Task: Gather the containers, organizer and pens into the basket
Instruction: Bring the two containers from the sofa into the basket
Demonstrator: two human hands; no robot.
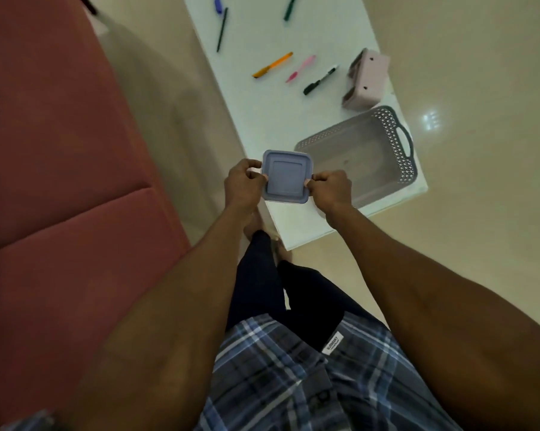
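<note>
Head view: both hands grip a blue square container (286,181) above the table's (262,119) near edge, left hand (243,182) on its left side, right hand (330,191) on its right. Grey basket (400,141) sits just right; organizer (366,80) and pens lie farther.

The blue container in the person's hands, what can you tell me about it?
The blue container is a small, square box with rounded corners, seemingly plastic, in a dull grey-blue. Its lid is on and shows a raised square panel in the middle. It is held level, lid up, over the near edge of the white table, just left of the grey basket and not yet in it. The left hand grips its left edge and the right hand pinches its right edge. What is inside cannot be seen.
</note>
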